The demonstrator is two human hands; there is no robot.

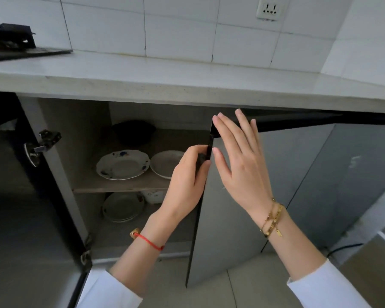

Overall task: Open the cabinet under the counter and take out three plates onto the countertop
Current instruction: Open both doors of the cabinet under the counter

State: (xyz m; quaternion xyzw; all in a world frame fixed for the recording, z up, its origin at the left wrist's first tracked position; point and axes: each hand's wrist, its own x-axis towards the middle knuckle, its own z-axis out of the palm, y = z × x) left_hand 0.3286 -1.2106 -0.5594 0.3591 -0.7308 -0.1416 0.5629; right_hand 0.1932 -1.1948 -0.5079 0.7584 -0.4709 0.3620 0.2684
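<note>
Head view, left to right: the left cabinet door [20, 196] hangs swung wide, so that half of the cabinet is already open. On the upper shelf [120, 185], near its front edge, sit a flowered plate [123, 164] and, just beside it, a plain white plate [165, 163]; on the cabinet floor below lies a stack of plates [122, 206]. None has come out, and the counter [187, 70] above shows no plate on the part I can see. My left hand [187, 181] has its fingers [198, 152] curled closed around the free edge of the right cabinet door [231, 207], which stands partly open. My right hand [238, 165] is spread flat, holding nothing, its palm near or against the door's face; I cannot tell which. I judge the opening nearly done and all three plates left to lift.
</note>
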